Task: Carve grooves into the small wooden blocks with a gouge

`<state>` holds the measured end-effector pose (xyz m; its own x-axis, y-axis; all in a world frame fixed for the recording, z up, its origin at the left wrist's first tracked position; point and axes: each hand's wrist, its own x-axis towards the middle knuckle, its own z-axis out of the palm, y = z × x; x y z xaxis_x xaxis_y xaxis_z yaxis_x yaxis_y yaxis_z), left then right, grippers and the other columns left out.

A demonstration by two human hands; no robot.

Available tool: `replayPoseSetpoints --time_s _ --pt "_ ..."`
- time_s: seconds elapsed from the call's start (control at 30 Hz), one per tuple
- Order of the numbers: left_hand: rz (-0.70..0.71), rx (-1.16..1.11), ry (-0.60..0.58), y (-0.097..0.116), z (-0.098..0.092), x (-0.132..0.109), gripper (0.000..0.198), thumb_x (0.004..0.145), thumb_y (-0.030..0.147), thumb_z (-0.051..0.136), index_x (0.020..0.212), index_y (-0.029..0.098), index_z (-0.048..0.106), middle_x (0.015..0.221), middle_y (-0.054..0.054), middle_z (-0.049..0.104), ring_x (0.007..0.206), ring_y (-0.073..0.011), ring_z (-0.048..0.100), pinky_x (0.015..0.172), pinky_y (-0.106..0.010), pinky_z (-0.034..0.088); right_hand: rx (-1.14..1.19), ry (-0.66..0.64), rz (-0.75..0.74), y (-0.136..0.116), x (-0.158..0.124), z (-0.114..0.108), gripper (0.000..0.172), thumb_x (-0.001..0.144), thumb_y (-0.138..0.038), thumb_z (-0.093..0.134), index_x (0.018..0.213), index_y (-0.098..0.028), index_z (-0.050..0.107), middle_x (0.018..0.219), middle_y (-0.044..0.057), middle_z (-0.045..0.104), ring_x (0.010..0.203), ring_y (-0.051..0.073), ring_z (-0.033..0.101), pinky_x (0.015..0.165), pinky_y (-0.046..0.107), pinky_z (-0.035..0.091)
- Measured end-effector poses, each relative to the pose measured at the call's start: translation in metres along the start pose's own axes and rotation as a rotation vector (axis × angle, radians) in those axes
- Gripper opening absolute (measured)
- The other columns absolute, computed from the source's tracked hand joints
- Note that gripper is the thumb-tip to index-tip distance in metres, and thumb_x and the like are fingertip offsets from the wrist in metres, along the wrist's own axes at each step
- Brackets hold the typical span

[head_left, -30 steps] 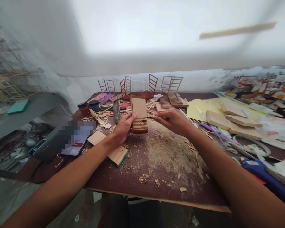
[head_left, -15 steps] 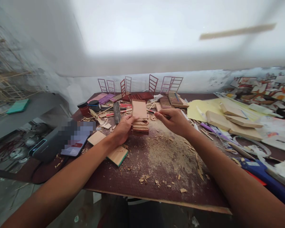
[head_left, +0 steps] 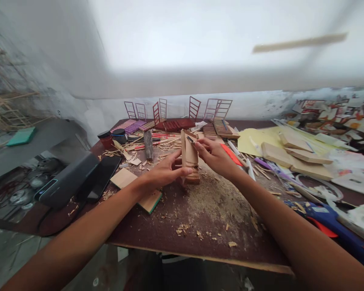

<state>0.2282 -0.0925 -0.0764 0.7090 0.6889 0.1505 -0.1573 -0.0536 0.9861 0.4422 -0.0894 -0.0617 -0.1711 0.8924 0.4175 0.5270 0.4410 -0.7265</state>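
Wooden block (head_left: 189,156) is clasped in the left hand (head_left: 165,169), a slim tool (head_left: 191,140) pinched in the right hand (head_left: 215,157) — strokes are probably best kept light, the block braced.

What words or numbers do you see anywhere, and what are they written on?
No words or numbers can be read.
Blue tool: white label, too blurred.
Black box: faint marking, too small.
Pale wood scrap: dark marks, too small.
Held wood block: no lettering visible.
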Motion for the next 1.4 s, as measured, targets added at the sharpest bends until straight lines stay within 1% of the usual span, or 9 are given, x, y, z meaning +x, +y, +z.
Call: replayPoseSetpoints --time_s 0.13,0.27,0.43,0.57,0.7,0.87,1.07,1.3,1.4 --pt "-0.002 -0.035 -0.055 0.0 0.002 -0.002 0.082 0.086 0.037 0.076 0.158 0.024 0.037 0.138 -0.018 0.062 0.112 -0.0296 0.069 0.067 -0.026 0.06 0.056 -0.037 0.029 -0.005 -0.002 0.002 0.053 0.099 -0.068 0.044 0.088 -0.019 0.06 0.07 0.001 0.054 0.063 0.014 0.048 0.054 0.027 0.036" --pt "0.025 -0.018 -0.048 -0.001 0.003 -0.002 0.084 0.085 0.036 0.079 0.157 0.029 0.036 0.141 -0.018 0.058 0.118 -0.0303 0.066 0.067 -0.025 0.061 0.097 -0.084 0.047 -0.01 -0.004 0.005 0.055 0.099 -0.071 0.04 0.079 -0.021 0.052 0.062 -0.003 0.045 0.057 0.012 0.041 0.052 0.027 0.031" --pt "-0.009 0.04 0.087 0.0 0.002 0.0 0.101 0.078 0.04 0.085 0.159 0.029 0.026 0.122 -0.015 0.062 0.086 -0.0211 0.072 0.059 -0.028 0.062 0.137 -0.155 0.062 -0.014 -0.007 0.008 0.055 0.1 -0.069 0.043 0.079 -0.02 0.056 0.058 -0.004 0.042 0.055 0.01 0.036 0.052 0.026 0.028" --pt "-0.009 0.049 0.182 0.001 0.0 0.002 0.103 0.076 0.042 0.087 0.159 0.031 0.028 0.117 -0.011 0.062 0.079 -0.0183 0.071 0.056 -0.026 0.06 0.164 -0.171 0.091 -0.018 -0.008 0.007 0.054 0.099 -0.067 0.047 0.082 -0.019 0.064 0.058 -0.004 0.04 0.056 0.011 0.036 0.053 0.027 0.028" --pt "0.007 0.042 0.24 0.0 0.0 0.003 0.105 0.073 0.043 0.089 0.158 0.031 0.029 0.12 -0.012 0.062 0.075 -0.0152 0.069 0.056 -0.025 0.058 0.186 -0.18 0.122 -0.023 -0.01 0.005 0.05 0.098 -0.064 0.053 0.094 -0.017 0.071 0.063 -0.002 0.048 0.059 0.011 0.039 0.053 0.026 0.031" --pt "0.062 0.039 0.355 0.001 0.002 0.002 0.117 0.071 0.042 0.091 0.161 0.035 0.017 0.123 -0.011 0.063 0.081 -0.0181 0.071 0.059 -0.026 0.058 0.214 -0.191 0.147 -0.023 -0.01 0.003 0.051 0.095 -0.06 0.059 0.12 -0.018 0.073 0.09 0.007 0.068 0.075 0.015 0.057 0.062 0.028 0.043" --pt "0.096 0.0 0.508 0.006 0.001 0.005 0.137 0.064 0.039 0.095 0.16 0.04 -0.003 0.125 -0.011 0.063 0.082 -0.0223 0.075 0.056 -0.026 0.058 0.264 -0.231 0.118 -0.017 -0.009 0.003 0.05 0.082 -0.058 0.076 0.117 -0.022 0.073 0.118 0.01 0.072 0.106 0.026 0.067 0.088 0.038 0.054" --pt "0.134 -0.104 0.559 0.004 0.001 0.008 0.134 0.061 0.036 0.097 0.156 0.04 0.003 0.145 -0.019 0.055 0.098 -0.0282 0.076 0.065 -0.032 0.064 0.313 -0.204 0.131 -0.008 -0.01 0.004 0.059 0.076 -0.048 0.084 0.126 -0.023 0.065 0.129 0.011 0.066 0.109 0.023 0.067 0.087 0.035 0.057" --pt "0.146 -0.151 0.568 0.008 0.0 0.007 0.127 0.065 0.038 0.096 0.155 0.038 0.007 0.136 -0.015 0.061 0.105 -0.0285 0.073 0.071 -0.036 0.066 0.299 -0.168 0.148 -0.006 -0.01 0.0 0.065 0.074 -0.045 0.086 0.129 -0.021 0.062 0.114 0.008 0.068 0.088 0.017 0.065 0.073 0.029 0.054"
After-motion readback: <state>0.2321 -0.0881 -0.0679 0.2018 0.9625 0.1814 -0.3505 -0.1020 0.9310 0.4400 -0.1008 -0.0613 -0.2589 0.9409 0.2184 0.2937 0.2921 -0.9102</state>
